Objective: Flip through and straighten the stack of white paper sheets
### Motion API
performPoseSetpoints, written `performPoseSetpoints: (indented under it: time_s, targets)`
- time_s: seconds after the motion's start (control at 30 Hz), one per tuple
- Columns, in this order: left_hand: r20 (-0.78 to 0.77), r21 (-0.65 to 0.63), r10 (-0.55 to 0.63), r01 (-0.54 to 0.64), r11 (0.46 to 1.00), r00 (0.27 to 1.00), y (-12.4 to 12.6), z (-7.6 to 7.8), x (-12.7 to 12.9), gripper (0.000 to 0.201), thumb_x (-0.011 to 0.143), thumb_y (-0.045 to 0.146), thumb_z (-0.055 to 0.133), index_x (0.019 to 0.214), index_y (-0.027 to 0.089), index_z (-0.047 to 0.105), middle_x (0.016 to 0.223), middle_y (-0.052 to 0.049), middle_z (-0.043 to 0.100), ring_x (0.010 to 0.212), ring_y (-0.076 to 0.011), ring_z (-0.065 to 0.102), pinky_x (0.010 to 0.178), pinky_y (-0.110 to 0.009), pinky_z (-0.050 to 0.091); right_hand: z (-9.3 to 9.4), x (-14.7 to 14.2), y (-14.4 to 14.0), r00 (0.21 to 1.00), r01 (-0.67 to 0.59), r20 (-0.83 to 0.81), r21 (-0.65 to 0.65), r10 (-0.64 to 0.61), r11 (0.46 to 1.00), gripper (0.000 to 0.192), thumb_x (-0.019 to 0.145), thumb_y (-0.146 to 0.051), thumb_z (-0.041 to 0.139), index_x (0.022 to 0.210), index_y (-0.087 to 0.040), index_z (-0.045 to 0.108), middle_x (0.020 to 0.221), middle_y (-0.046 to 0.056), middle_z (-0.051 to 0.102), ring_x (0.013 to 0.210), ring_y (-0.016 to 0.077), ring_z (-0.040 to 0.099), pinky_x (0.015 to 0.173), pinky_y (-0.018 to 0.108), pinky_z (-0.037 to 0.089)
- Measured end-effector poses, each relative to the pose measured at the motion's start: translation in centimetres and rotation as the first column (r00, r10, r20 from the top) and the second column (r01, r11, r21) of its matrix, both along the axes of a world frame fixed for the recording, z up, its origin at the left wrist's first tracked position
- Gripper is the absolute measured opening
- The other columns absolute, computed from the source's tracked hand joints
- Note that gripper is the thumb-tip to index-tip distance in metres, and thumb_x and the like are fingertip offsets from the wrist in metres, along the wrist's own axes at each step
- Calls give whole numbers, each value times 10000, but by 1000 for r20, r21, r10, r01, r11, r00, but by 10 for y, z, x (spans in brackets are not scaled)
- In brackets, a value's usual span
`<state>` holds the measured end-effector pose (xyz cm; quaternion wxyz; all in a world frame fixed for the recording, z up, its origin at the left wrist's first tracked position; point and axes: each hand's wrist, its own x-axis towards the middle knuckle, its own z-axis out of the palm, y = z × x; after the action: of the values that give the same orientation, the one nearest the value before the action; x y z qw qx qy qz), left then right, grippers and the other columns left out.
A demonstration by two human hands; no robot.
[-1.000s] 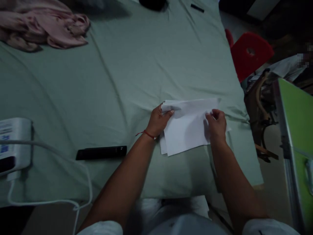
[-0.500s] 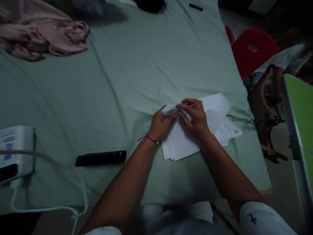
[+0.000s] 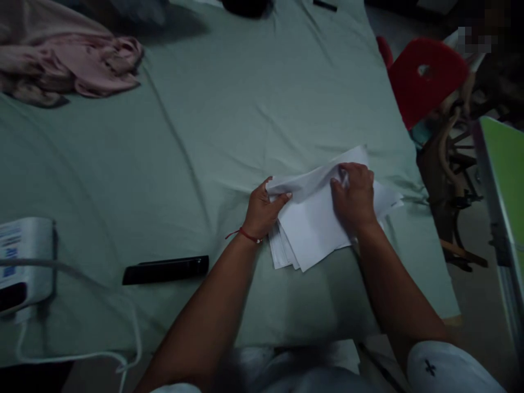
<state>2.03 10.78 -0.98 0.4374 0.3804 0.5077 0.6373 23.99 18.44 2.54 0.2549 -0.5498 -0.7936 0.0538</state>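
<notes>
Several white paper sheets point(image 3: 309, 232) lie in an uneven stack on the green cloth, their lower edges fanned out. My left hand point(image 3: 264, 207), with a red string at the wrist, grips the left end of the folded-over upper edge, thumb on top. Farther right, my right hand point(image 3: 355, 194) is closed on the same turned-over edge, its fingers curled round the paper. Between my hands the top sheet's edge stands raised in a slanting fold. More paper pokes out to the right, beyond my right hand. How many sheets are pinched cannot be seen.
A long black object point(image 3: 166, 270) lies left of my forearm. At the left edge sits a white device point(image 3: 27, 267) with a cable. A pink cloth point(image 3: 90, 65) is heaped at upper left. A red chair point(image 3: 429, 82) and a green board point(image 3: 505, 180) stand on the right.
My right hand has moved right along the paper's upper edge, away from my left hand. The fold between them has become longer and stands higher. My left hand keeps its hold.
</notes>
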Motion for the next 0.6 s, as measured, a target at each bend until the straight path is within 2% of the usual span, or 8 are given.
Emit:
performPoseSetpoints:
  time_s: [0.17, 0.23, 0.3, 0.37, 0.43, 0.5, 0.6]
  targets:
    - [63, -13, -73, 74, 997, 995, -4, 10, -2, 417, 629, 424, 983, 799, 205, 672, 768, 25, 693, 736, -152, 623, 713, -278, 528, 2, 51, 10, 980, 196, -5, -95, -197, 976, 679, 924, -427, 612, 1522, -142, 462, 1505, 257, 530, 1444, 397, 464, 1201, 636, 352]
    - [103, -14, -70, 72, 997, 992, -5, 15, -3, 443, 589, 429, 1003, 795, 203, 682, 767, 24, 711, 736, -157, 642, 724, -290, 546, 8, 68, 10, 962, 260, -40, -153, -269, 953, 804, 865, -464, 681, 1552, -135, 427, 1516, 267, 521, 1380, 393, 531, 1158, 602, 417]
    - [140, -27, -51, 55, 998, 989, -5, 17, -3, 456, 567, 443, 1008, 801, 205, 697, 783, 17, 736, 745, -169, 664, 735, -311, 564, 17, 80, 8, 943, 289, -87, -257, -320, 922, 870, 813, -500, 729, 1549, -140, 436, 1434, 239, 593, 1238, 363, 627, 1067, 543, 501]
    - [184, -48, -28, 38, 998, 982, -5, 19, -4, 471, 555, 454, 1008, 826, 205, 715, 824, 5, 765, 753, -182, 685, 742, -336, 578, 26, 89, 3, 941, 277, -80, -383, -330, 881, 742, 784, -537, 747, 1408, -173, 575, 1167, 156, 703, 1010, 317, 680, 918, 487, 557]
    - [242, -66, -8, 24, 998, 970, -4, 19, -5, 490, 541, 449, 1012, 851, 207, 721, 859, -6, 782, 754, -190, 700, 740, -354, 585, 31, 96, -4, 944, 198, -130, -508, -302, 838, 505, 766, -570, 755, 1117, -212, 690, 903, 74, 694, 796, 260, 648, 746, 419, 557]
    - [291, -71, -1, 23, 997, 957, -4, 19, -7, 502, 543, 436, 1012, 882, 212, 718, 889, -13, 791, 767, -199, 717, 744, -364, 592, 31, 100, -13, 868, 105, -327, -613, -373, 783, 424, 722, -572, 789, 967, -238, 698, 819, 49, 692, 690, 228, 617, 632, 381, 536]
    - [322, -76, -21, 47, 996, 947, -4, 18, -9, 513, 579, 421, 1000, 949, 226, 704, 936, -23, 797, 806, -214, 741, 765, -376, 606, 20, 102, -25, 711, 24, -501, -683, -493, 730, 402, 639, -508, 876, 912, -259, 717, 854, 52, 751, 671, 230, 642, 600, 386, 558]
